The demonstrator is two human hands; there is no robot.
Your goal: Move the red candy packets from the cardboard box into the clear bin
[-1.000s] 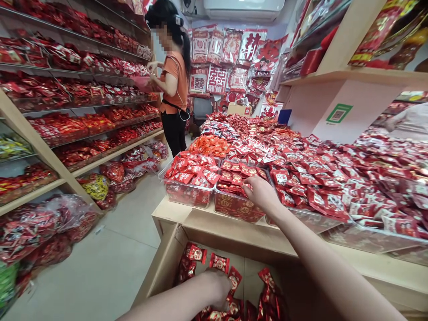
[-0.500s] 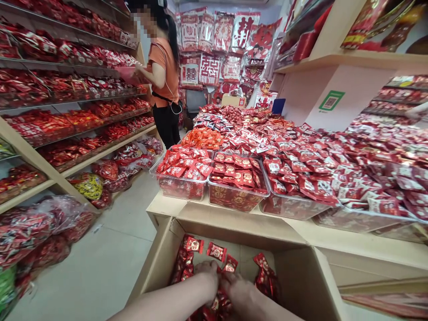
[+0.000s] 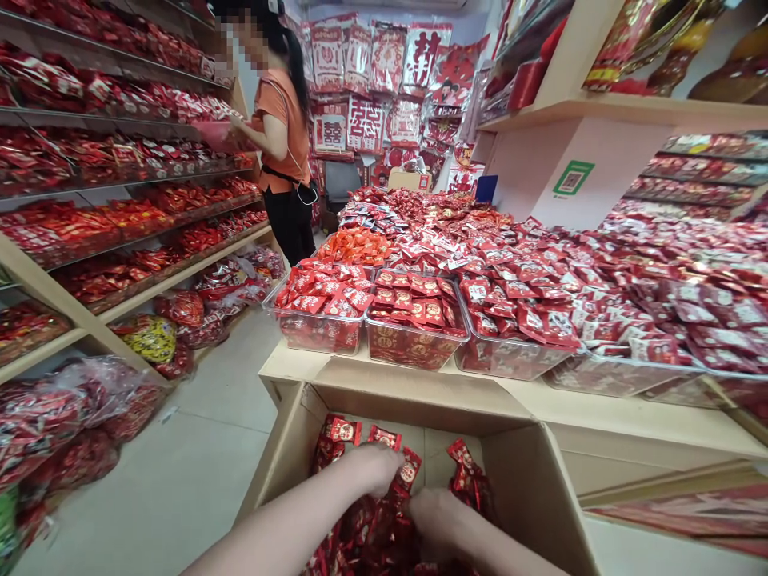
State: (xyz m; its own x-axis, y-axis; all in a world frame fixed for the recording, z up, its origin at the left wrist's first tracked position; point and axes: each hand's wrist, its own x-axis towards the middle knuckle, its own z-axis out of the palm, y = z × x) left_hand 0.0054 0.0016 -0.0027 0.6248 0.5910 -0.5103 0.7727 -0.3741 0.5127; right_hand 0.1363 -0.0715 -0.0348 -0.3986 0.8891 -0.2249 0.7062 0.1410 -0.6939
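Inside an open cardboard box both of my hands are down among red-wrapped sweets. My left hand is curled with its back up, and its fingertips are beside a red sweet packet. What lies under those fingers is hidden. To its right and nearer to me, my right hand dips into the pile; its fingers are blurred and mostly out of sight. A separate clump of sweets rests near the box's right side.
Clear plastic bins of red packets line the counter beyond the box. A person in an orange top stands by the left shelves. Bagged goods lie on the floor at left.
My hands have moved apart. The left one has risen slightly toward the far side of the box; the right one has shifted a little right. The whole view has shifted slightly.
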